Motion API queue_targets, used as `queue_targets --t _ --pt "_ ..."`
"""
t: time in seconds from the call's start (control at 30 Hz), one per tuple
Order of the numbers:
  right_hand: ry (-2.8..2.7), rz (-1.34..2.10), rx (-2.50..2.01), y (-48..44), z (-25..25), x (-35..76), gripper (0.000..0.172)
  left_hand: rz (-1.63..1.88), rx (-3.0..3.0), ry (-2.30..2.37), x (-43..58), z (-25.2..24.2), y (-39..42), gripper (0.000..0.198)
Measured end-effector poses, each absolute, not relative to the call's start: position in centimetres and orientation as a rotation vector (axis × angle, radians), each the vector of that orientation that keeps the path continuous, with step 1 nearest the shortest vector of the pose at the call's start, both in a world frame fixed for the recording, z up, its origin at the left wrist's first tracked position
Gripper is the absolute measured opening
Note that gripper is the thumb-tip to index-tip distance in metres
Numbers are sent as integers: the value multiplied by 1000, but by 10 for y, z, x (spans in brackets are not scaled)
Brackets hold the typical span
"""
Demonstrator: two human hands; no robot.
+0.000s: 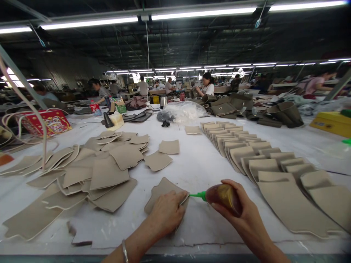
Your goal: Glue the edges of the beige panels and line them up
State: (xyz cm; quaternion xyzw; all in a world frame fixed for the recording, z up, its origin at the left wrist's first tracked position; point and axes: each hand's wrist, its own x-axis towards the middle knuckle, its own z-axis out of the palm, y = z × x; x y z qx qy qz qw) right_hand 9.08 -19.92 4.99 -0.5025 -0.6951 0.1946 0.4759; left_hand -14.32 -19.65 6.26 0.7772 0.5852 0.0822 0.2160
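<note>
In my right hand [245, 212] is a squeeze bottle [223, 197] of amber-brown liquid, tilted on its side with its green nozzle pointing left. The nozzle tip meets the right corner of a beige leather-like piece [161, 190]. My left hand [168, 212] lies over that piece, fingers bent and pressing its right edge beside the nozzle; the thumb is mostly hidden. To the left spreads a loose pile of similar beige pieces [109, 179]. On the right, more beige pieces [290, 204] overlap in long rows. Two single pieces [169, 147] lie beyond my left hand.
The white-covered table [192, 164] has a torn front edge in its covering. Clear plastic bags [183, 111], dark olive bag parts [230, 104], a red box [45, 122] and a yellow box [330, 122] stand around the far side. A pale cable [42, 135] hangs at left. Several people work behind.
</note>
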Motion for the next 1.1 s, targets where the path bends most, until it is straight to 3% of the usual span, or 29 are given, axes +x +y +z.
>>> queue_targets --t 0.53,1.1 --pt "-1521 914 -1254 -207 45 90 51 297 2140 1585 -148 56 -199 54" --pt "-1510 1014 -1233 -230 36 90 52 336 2127 1546 -152 60 -204 49"
